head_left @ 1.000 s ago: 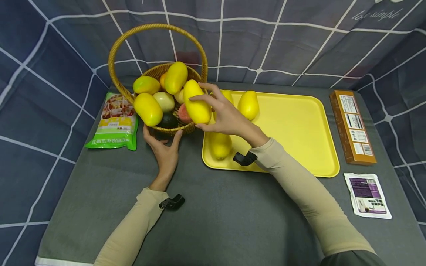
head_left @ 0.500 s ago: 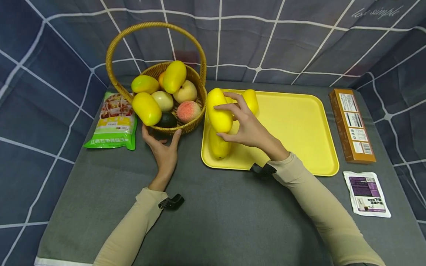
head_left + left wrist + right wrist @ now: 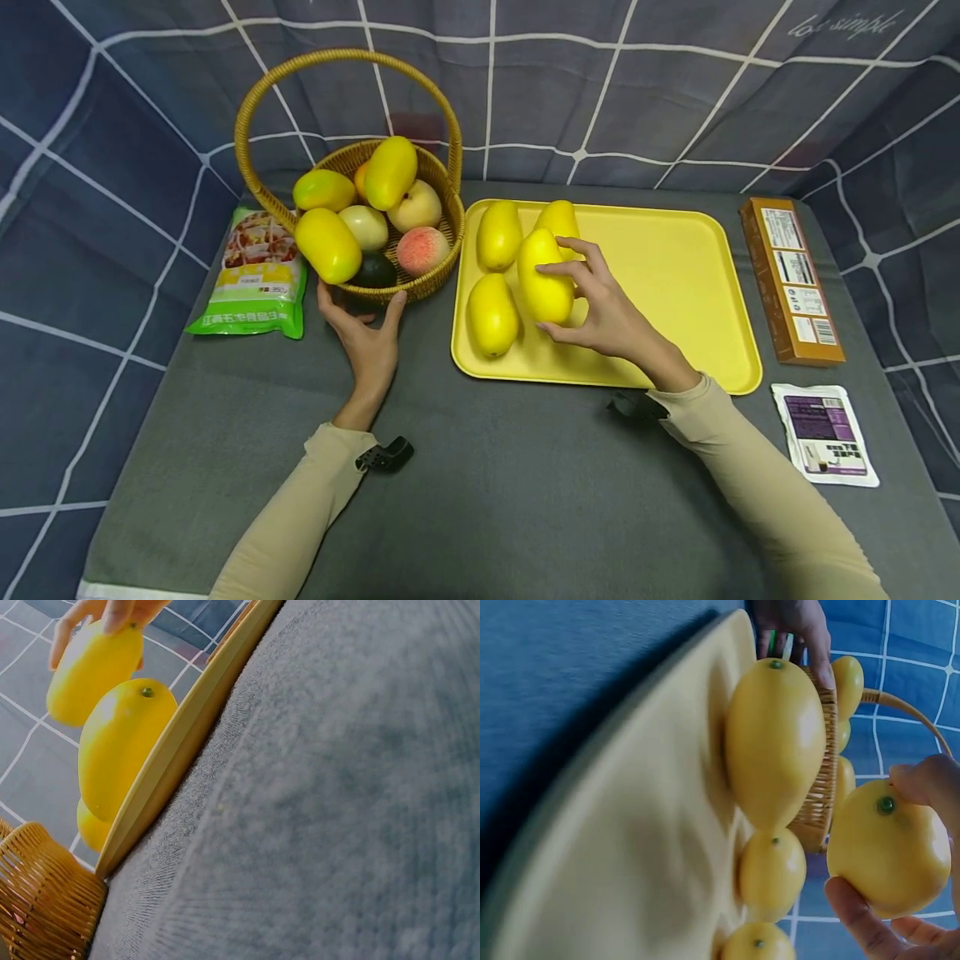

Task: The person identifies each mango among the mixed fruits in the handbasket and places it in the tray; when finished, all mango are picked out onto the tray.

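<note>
My right hand [image 3: 611, 317] pinches a yellow mango [image 3: 543, 279] between thumb and fingers, above the yellow tray [image 3: 660, 292]. Three more mangoes rest on the tray: one at the front left [image 3: 492, 315], one behind it [image 3: 499, 236], and one [image 3: 558, 218] partly hidden by the held mango. In the right wrist view, the held mango [image 3: 889, 851] shows its green stem end. My left hand [image 3: 367, 346] touches the front of the wicker basket [image 3: 431, 283] with thumb and fingers spread. Inside the basket lie several mangoes, a peach [image 3: 422, 251], pale round fruits and a dark green fruit [image 3: 375, 272].
A green food bag [image 3: 255, 279] lies left of the basket. Right of the tray lie an orange-brown box [image 3: 792, 283] and a white and purple pouch [image 3: 825, 435]. A tall arched handle [image 3: 345, 57] rises over the basket. Gridded cloth hangs behind and at both sides.
My right hand has carried the mango from the basket's right edge rightward over the tray, uncovering the peach and the tray's left mangoes. My left hand stays at the basket.
</note>
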Demonstrator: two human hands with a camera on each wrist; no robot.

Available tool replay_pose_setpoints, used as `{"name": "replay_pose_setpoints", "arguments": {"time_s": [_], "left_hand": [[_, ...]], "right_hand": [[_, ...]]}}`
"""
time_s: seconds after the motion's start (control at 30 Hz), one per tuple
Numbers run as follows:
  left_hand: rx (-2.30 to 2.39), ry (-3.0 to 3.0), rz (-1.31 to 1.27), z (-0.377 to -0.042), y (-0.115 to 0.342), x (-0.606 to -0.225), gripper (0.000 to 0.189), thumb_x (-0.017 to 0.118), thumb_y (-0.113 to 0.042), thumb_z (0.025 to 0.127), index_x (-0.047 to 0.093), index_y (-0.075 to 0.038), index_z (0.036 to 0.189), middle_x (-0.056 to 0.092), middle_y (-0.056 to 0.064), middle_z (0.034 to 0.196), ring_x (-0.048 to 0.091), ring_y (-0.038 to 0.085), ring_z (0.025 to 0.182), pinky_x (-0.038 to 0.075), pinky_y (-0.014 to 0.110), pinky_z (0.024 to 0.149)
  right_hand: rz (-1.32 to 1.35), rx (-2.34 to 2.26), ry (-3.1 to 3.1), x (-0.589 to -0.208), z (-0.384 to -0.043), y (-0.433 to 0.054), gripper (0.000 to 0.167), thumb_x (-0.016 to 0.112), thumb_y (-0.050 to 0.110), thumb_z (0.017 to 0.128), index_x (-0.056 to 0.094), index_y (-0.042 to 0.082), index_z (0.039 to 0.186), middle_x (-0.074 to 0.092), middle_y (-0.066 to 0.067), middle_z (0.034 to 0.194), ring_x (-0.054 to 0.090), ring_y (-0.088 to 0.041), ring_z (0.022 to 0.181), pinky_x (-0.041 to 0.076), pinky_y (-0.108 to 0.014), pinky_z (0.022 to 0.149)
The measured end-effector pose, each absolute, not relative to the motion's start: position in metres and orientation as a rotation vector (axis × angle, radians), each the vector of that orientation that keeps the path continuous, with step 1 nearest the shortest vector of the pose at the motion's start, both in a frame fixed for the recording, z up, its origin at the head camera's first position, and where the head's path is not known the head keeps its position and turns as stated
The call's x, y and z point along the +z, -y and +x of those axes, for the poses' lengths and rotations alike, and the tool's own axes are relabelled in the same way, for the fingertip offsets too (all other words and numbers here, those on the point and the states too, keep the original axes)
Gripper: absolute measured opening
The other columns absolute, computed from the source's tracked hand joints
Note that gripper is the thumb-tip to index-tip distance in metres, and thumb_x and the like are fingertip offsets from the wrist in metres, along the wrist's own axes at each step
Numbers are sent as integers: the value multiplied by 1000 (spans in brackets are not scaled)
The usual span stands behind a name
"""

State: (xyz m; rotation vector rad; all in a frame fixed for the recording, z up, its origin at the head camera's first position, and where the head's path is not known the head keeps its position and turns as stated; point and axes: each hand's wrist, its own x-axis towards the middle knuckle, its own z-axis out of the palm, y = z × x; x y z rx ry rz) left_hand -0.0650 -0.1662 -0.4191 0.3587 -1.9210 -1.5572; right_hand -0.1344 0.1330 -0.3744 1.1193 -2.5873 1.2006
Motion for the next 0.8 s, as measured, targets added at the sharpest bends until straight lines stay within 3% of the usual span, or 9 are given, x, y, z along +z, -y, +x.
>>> {"name": "replay_pose_setpoints", "arguments": {"time_s": [0.17, 0.4, 0.57, 0.8], "left_hand": [[-1561, 1920, 367, -64, 166, -419, 94, 74, -13, 88, 8, 1, 154, 14, 14, 159, 29, 30, 139, 37, 45, 86], [-1551, 1917, 350, -65, 166, -419, 93, 74, -12, 88, 9, 1, 153, 15, 13, 159, 29, 27, 139, 38, 46, 85], [-1552, 1918, 362, -64, 166, -418, 93, 74, -12, 88, 9, 1, 153, 15, 12, 159, 29, 25, 140, 38, 43, 85], [-1548, 1921, 350, -65, 166, -420, 93, 74, -12, 88, 9, 1, 153, 16, 11, 159, 29, 28, 140, 38, 44, 85]], "right_hand": [[1059, 1216, 2656, -385, -129, -143, 68, 88, 22, 70, 56, 15, 130, 30, -13, 151, 47, -29, 126, 56, -40, 78], [1046, 1210, 2734, -401, -125, -147, 70, 88, 25, 71, 55, 17, 132, 32, -16, 148, 41, -32, 133, 48, -49, 94], [1040, 1225, 2768, -406, -125, -146, 70, 88, 26, 72, 54, 17, 133, 33, -17, 146, 41, -33, 132, 43, -52, 99], [1036, 1203, 2812, -410, -124, -146, 70, 87, 30, 74, 53, 17, 134, 35, -17, 144, 47, -34, 124, 43, -52, 97]]}}
